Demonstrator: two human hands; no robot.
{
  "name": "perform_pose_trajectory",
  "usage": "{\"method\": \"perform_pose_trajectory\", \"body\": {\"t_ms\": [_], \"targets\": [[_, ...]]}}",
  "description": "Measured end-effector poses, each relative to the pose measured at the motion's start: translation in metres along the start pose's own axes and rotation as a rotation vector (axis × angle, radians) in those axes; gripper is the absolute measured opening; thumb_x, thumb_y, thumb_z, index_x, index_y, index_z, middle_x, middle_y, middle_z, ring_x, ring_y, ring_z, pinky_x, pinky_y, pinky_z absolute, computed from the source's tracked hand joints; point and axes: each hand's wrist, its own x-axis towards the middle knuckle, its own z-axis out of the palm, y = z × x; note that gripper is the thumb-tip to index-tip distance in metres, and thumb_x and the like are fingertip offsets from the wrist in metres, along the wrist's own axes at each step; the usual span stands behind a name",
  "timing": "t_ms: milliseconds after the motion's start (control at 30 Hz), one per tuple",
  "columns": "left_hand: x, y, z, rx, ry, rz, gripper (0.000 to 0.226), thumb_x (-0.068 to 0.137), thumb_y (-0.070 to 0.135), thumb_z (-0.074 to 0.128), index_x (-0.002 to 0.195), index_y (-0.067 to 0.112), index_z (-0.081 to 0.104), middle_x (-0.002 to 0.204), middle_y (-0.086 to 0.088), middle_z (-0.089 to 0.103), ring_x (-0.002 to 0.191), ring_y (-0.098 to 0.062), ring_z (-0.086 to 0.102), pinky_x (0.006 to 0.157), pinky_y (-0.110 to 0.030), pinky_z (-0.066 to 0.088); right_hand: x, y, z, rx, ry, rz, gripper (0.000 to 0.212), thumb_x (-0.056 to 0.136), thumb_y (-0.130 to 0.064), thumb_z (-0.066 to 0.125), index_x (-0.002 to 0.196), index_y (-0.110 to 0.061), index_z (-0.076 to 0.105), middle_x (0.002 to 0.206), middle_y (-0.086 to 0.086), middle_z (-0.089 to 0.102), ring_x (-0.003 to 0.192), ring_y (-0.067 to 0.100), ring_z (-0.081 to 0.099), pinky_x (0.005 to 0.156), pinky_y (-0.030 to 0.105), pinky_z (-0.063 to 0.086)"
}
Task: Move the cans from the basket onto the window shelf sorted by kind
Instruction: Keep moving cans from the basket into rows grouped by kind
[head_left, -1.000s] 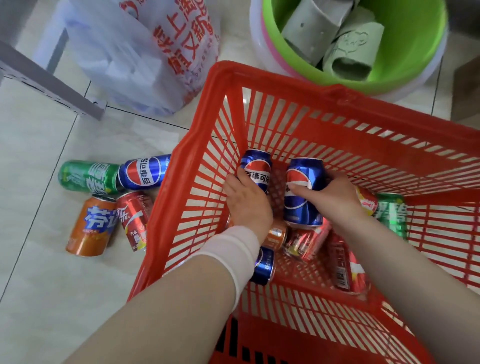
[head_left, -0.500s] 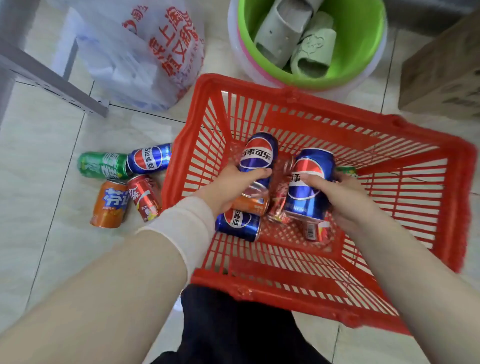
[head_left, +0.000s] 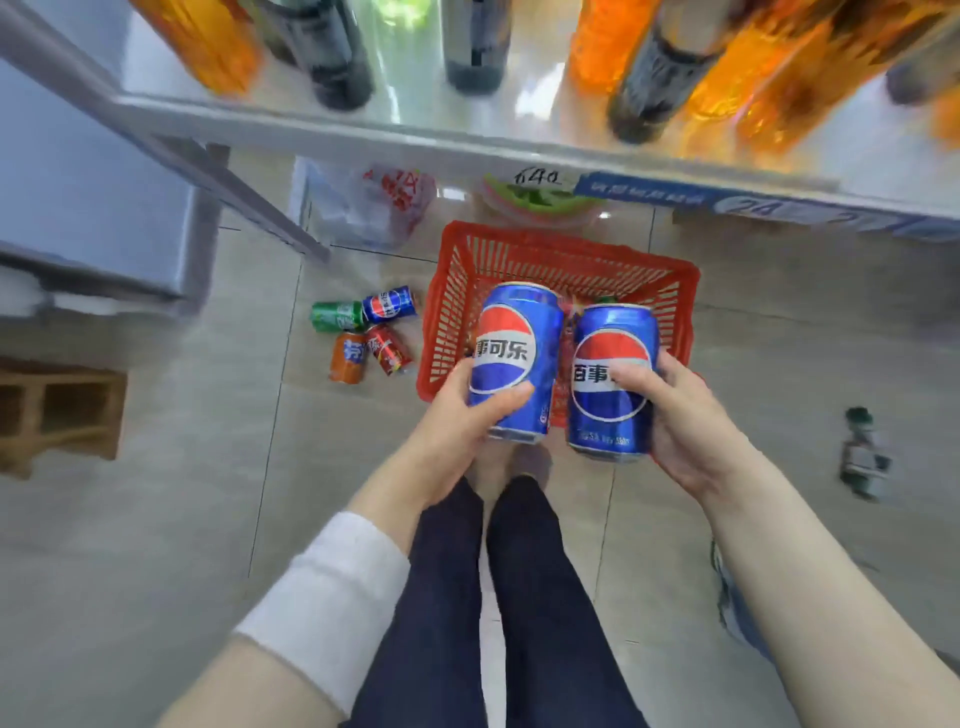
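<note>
In our head view, our left grip (head_left: 457, 410) wraps round the first blue can (head_left: 514, 358) and our right grip (head_left: 680, 415) round the second blue can (head_left: 613, 374), both upright over the red basket (head_left: 452, 291). We hold two of one kind, likely so they reach the shelf (head_left: 415, 130) together.

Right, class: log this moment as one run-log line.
left hand: grips left blue can | right hand: grips right blue can | cans above red basket | stage: not yet shelved
</note>
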Motion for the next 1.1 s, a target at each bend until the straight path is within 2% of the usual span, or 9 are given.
{"method": "perform_pose_trajectory", "body": {"t_ms": [167, 333, 467, 567, 733, 833, 967, 1033, 1100], "targets": [[-0.088, 0.062, 0.028, 0.033, -0.011, 0.142, 0.058, 0.060, 0.045, 0.066, 0.110, 0.020, 0.053, 0.110, -0.005, 0.065, 0.100, -0.021, 0.063, 0.095, -0.045, 0.047, -0.109, -0.051, 0.030, 0.051, 0.005, -0.162, 0.092, 0.035, -0.048, 0.089, 0.112, -0.008, 0.057, 0.094, 0.004, 0.072, 0.085, 0.018, 0.069, 0.072, 0.033, 0.056], [-0.167, 0.110, 0.045, 0.174, -0.037, 0.294, 0.054, 0.061, 0.050, 0.068, 0.108, 0.027, 0.056, 0.116, -0.010, 0.064, 0.111, -0.032, 0.059, 0.098, -0.056, 0.042, -0.187, -0.086, 0.060, 0.062, 0.034, -0.342, 0.091, 0.037, -0.048, 0.088, 0.111, -0.007, 0.057, 0.092, 0.003, 0.072, 0.083, 0.018, 0.069, 0.068, 0.030, 0.055], [-0.211, 0.144, 0.055, 0.290, -0.059, 0.424, 0.059, 0.062, 0.050, 0.069, 0.115, 0.027, 0.055, 0.115, -0.002, 0.065, 0.110, -0.020, 0.060, 0.098, -0.048, 0.046, -0.225, -0.117, 0.080, 0.102, 0.025, -0.467, 0.093, 0.036, -0.038, 0.090, 0.115, -0.004, 0.054, 0.087, 0.002, 0.072, 0.080, 0.016, 0.069, 0.066, 0.028, 0.054], [-0.229, 0.168, 0.063, 0.338, -0.076, 0.526, 0.051, 0.065, 0.046, 0.070, 0.111, 0.029, 0.055, 0.111, 0.001, 0.066, 0.105, -0.016, 0.063, 0.094, -0.042, 0.050, -0.244, -0.140, 0.090, 0.101, 0.027, -0.561, 0.101, 0.031, -0.046, 0.091, 0.115, -0.003, 0.054, 0.089, 0.002, 0.072, 0.081, 0.017, 0.069, 0.067, 0.027, 0.054], [-0.251, 0.212, 0.087, 0.395, -0.104, 0.694, 0.036, 0.079, 0.027, 0.070, 0.110, 0.030, 0.051, 0.100, 0.012, 0.065, 0.089, 0.004, 0.063, 0.075, -0.017, 0.050, -0.270, -0.187, 0.093, 0.087, 0.002, -0.665, 0.076, 0.049, -0.036, 0.087, 0.111, -0.007, 0.056, 0.088, 0.002, 0.072, 0.082, 0.017, 0.069, 0.069, 0.029, 0.054], [-0.260, 0.243, 0.106, 0.418, -0.092, 0.784, 0.029, 0.082, 0.018, 0.066, 0.103, 0.029, 0.050, 0.095, 0.011, 0.063, 0.077, 0.012, 0.060, 0.067, -0.007, 0.046, -0.282, -0.220, 0.091, 0.086, -0.001, -0.720, 0.076, 0.054, -0.030, 0.084, 0.118, -0.003, 0.054, 0.091, 0.005, 0.071, 0.083, 0.018, 0.069, 0.067, 0.028, 0.054], [-0.264, 0.289, 0.137, 0.422, -0.081, 0.891, 0.040, 0.080, 0.015, 0.069, 0.114, 0.016, 0.047, 0.097, 0.005, 0.063, 0.077, 0.009, 0.061, 0.066, -0.009, 0.048, -0.292, -0.276, 0.090, 0.052, -0.047, -0.833, 0.076, 0.040, -0.036, 0.089, 0.104, -0.010, 0.058, 0.081, 0.000, 0.072, 0.077, 0.015, 0.069, 0.064, 0.026, 0.054], [-0.262, 0.314, 0.155, 0.415, -0.065, 0.942, 0.042, 0.079, 0.013, 0.070, 0.113, 0.016, 0.046, 0.096, 0.005, 0.063, 0.077, 0.008, 0.062, 0.068, -0.011, 0.049, -0.293, -0.304, 0.087, 0.037, -0.074, -0.869, 0.059, 0.052, -0.025, 0.083, 0.104, -0.011, 0.058, 0.081, 0.000, 0.072, 0.078, 0.016, 0.069, 0.065, 0.027, 0.054], [-0.258, 0.339, 0.172, 0.438, -0.054, 0.992, 0.043, 0.078, 0.015, 0.071, 0.112, 0.019, 0.046, 0.096, 0.007, 0.063, 0.077, 0.008, 0.062, 0.069, -0.012, 0.050, -0.291, -0.331, 0.081, 0.029, -0.097, -0.904, 0.055, 0.058, -0.018, 0.082, 0.106, -0.011, 0.057, 0.083, 0.000, 0.073, 0.080, 0.017, 0.070, 0.065, 0.025, 0.054]]}}
